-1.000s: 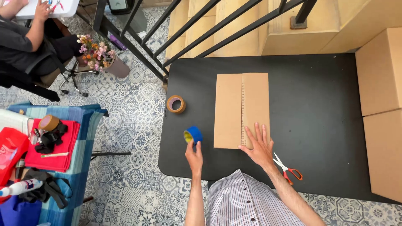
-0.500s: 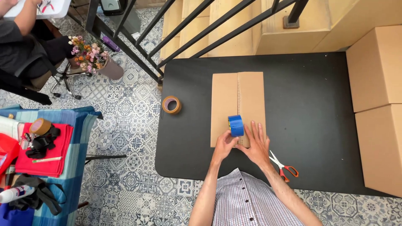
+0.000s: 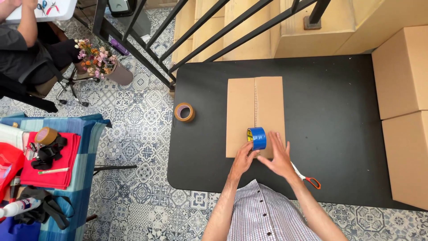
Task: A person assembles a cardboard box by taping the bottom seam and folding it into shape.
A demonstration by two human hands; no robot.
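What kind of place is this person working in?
Probably a patio set up for packing: patterned tiled floor, wooden stairs behind a black railing, and a black table with a flat cardboard box and blue tape roll.

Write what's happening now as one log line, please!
left hand: holds blue tape roll | right hand: flat on cardboard box

Three tape rolls: blue [image 3: 257, 138], two brown [image 3: 184, 112] [image 3: 46, 135]; one scissors [image 3: 307, 180]; three cardboard boxes [image 3: 255, 115] [image 3: 401, 71] [image 3: 408, 160].
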